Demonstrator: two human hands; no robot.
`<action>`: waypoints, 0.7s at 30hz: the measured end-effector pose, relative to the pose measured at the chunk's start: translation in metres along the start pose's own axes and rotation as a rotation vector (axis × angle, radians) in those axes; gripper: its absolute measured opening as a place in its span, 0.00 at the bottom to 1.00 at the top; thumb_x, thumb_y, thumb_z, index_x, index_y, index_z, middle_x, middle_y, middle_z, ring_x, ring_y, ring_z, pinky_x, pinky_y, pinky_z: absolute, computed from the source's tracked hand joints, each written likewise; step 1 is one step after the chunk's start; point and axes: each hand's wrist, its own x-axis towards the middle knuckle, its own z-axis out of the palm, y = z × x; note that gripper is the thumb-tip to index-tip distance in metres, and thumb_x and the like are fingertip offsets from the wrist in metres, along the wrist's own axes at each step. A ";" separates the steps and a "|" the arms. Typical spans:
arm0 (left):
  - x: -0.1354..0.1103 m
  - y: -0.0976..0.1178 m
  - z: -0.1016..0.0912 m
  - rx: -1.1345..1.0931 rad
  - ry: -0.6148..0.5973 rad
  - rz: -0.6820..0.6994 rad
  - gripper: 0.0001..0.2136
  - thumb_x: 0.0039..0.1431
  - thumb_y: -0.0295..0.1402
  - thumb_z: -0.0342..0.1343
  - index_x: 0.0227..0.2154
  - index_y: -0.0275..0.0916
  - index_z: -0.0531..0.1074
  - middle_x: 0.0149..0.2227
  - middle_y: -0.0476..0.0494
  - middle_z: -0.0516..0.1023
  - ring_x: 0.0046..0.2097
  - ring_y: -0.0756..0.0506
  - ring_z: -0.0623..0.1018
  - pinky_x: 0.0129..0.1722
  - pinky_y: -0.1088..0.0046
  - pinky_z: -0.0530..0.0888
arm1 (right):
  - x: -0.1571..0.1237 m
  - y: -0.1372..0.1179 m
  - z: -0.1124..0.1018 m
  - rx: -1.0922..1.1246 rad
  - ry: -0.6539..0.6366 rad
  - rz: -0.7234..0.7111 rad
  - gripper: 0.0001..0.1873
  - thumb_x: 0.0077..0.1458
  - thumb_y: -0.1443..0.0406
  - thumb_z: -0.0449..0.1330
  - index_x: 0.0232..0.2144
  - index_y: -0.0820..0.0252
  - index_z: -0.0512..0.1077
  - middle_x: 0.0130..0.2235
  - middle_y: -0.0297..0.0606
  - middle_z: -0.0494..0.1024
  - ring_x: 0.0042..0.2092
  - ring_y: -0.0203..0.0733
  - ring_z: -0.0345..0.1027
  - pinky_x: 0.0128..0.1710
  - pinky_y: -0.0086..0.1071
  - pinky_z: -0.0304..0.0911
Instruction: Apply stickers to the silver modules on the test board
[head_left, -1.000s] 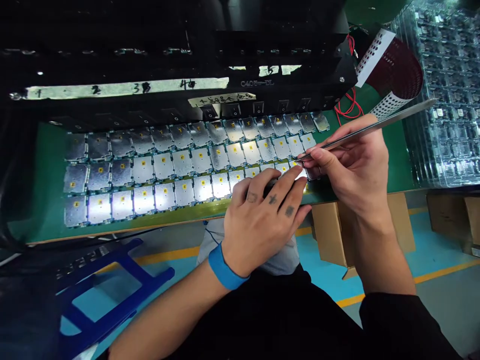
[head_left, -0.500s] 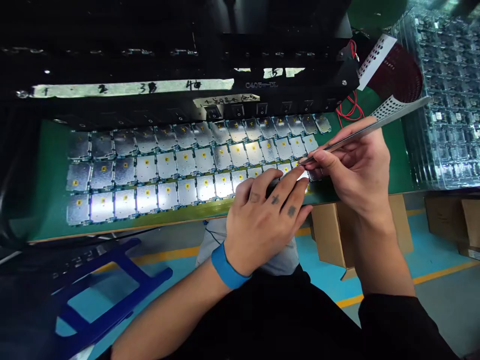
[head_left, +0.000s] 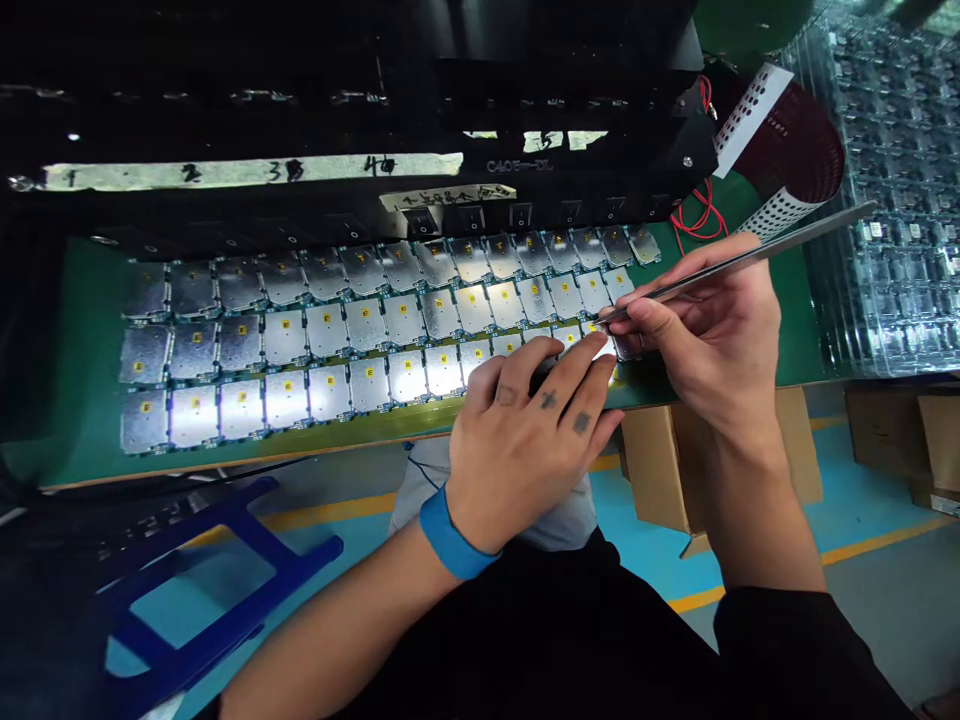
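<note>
Silver shielded circuit boards [head_left: 367,327] lie in three rows along the green bench, each with a small yellow mark. My left hand [head_left: 529,440], wearing a blue wristband [head_left: 454,535], rests palm down over the right end of the front row. Its fingers are apart, and the fingertips touch the boards there. In my right hand [head_left: 720,335] I grip slim metal tweezers [head_left: 787,243] between thumb and fingers. Their tip points down-left to a board beside my left fingertips. The boards under my left hand are partly hidden.
A black switch box [head_left: 300,190] with numbered tape stands behind the rows. Red wires [head_left: 701,215] and a curled perforated strip [head_left: 757,120] lie to its right. Clear trays [head_left: 892,240] are stacked at far right. Cardboard boxes [head_left: 660,465] and a blue frame [head_left: 277,570] stand below.
The view has shifted slightly, with the boards on the left sliding further left. The tweezers' rear end has swung a little right and down. Both hands stay nearly in place.
</note>
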 end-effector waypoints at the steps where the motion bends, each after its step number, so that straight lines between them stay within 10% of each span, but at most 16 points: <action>1: 0.000 0.000 0.000 0.001 0.001 0.000 0.17 0.67 0.39 0.56 0.54 0.37 0.74 0.57 0.45 0.77 0.53 0.39 0.74 0.47 0.61 0.65 | 0.000 0.000 0.000 -0.005 0.001 -0.002 0.19 0.55 0.62 0.71 0.37 0.54 0.62 0.32 0.28 0.79 0.31 0.35 0.77 0.31 0.26 0.77; 21: 0.001 0.001 -0.001 -0.007 0.013 -0.008 0.16 0.67 0.39 0.56 0.53 0.37 0.75 0.57 0.48 0.78 0.52 0.40 0.74 0.46 0.60 0.65 | -0.002 -0.001 0.000 -0.028 0.042 -0.004 0.19 0.54 0.62 0.72 0.37 0.53 0.63 0.32 0.29 0.79 0.32 0.38 0.78 0.31 0.28 0.77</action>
